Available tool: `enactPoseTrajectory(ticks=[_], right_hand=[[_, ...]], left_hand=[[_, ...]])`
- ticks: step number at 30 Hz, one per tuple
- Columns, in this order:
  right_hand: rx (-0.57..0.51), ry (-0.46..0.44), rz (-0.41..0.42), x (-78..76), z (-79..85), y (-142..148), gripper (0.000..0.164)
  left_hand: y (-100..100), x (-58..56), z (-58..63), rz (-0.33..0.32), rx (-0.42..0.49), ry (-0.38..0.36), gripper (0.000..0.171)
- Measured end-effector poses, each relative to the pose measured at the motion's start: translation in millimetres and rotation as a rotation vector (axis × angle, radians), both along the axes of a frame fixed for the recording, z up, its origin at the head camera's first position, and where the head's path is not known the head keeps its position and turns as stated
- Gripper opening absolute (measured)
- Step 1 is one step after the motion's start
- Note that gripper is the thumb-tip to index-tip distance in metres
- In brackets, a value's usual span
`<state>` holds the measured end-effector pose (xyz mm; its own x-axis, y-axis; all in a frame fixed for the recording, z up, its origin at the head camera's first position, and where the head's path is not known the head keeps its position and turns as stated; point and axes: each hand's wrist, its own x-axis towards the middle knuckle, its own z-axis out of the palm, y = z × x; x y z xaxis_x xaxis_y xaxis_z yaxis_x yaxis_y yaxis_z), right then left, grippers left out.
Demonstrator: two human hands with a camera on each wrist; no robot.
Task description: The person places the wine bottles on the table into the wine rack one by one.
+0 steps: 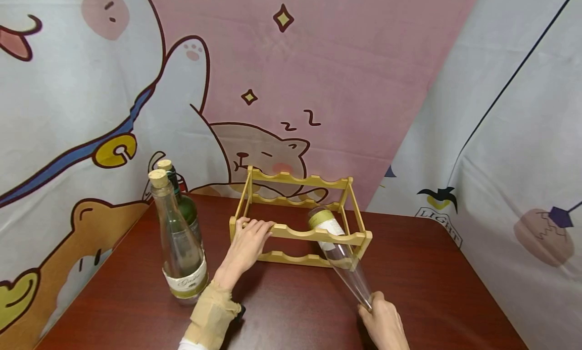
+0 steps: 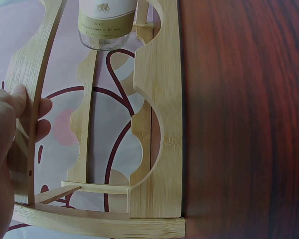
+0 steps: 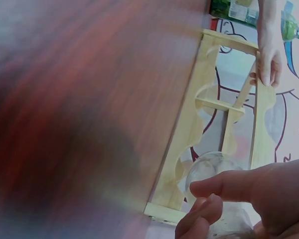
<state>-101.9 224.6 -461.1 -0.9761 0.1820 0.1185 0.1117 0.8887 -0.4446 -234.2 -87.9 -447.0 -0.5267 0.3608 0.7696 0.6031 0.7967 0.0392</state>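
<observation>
Holding a clear bottle (image 1: 352, 282) by the neck in the right hand (image 1: 384, 322), bottom end inside the right part of the wooden rack (image 1: 295, 234). Gripping the rack's top front bar (image 2: 34, 64) with the left hand (image 1: 245, 244). Left of the rack, two corked bottles (image 1: 179, 244).

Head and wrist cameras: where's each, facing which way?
Head: on the head, facing forward and down at the rack and held bottle; left hand and right hand show.
Left wrist: on that wrist, looking into the rack toward the held bottle; left hand shows.
Right wrist: on that wrist, looking past the held bottle at the rack; both hands show.
Wrist views share rack and left hand.
</observation>
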Motion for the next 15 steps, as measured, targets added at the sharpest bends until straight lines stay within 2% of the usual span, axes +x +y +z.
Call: enactPoseTrajectory(ticks=[8, 15], right_hand=[[-0.064, -0.032, -0.020, -11.1, 1.7, -8.1, 0.018], [-0.099, 0.000, -0.010, -19.8, 1.9, -13.5, 0.018]], left_hand=[[-0.2, -0.2, -0.3, -0.007, 0.002, 0.006, 0.017], [-0.4, -0.2, -1.7, -0.010, 0.008, -0.003, 0.018]])
